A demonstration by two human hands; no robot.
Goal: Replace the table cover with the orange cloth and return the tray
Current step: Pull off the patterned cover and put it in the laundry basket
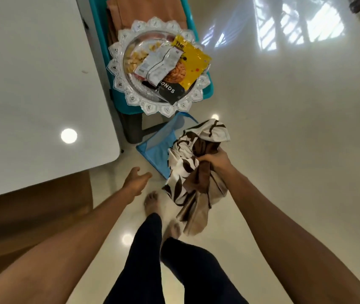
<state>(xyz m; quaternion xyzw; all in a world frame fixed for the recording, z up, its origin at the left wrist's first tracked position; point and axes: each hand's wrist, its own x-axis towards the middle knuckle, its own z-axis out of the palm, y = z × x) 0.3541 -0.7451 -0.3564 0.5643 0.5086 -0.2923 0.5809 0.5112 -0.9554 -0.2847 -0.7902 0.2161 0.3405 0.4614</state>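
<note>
My right hand [215,160] grips a bunched cream-and-brown patterned table cover [193,172], which hangs down over the floor. My left hand [136,181] is held out with fingers apart and holds nothing, just off the table's near corner. The white table [31,84] at left is bare. A folded orange cloth [143,12] lies on a teal chair [205,93] at the top. On the cloth rests a clear scalloped tray [117,69] with several snack packets.
A blue mesh basket [154,150] stands on the floor below the chair, partly behind the patterned cover. A brown wooden surface [31,216] sits at lower left. My legs and bare feet are below. Glossy floor spreads to the right.
</note>
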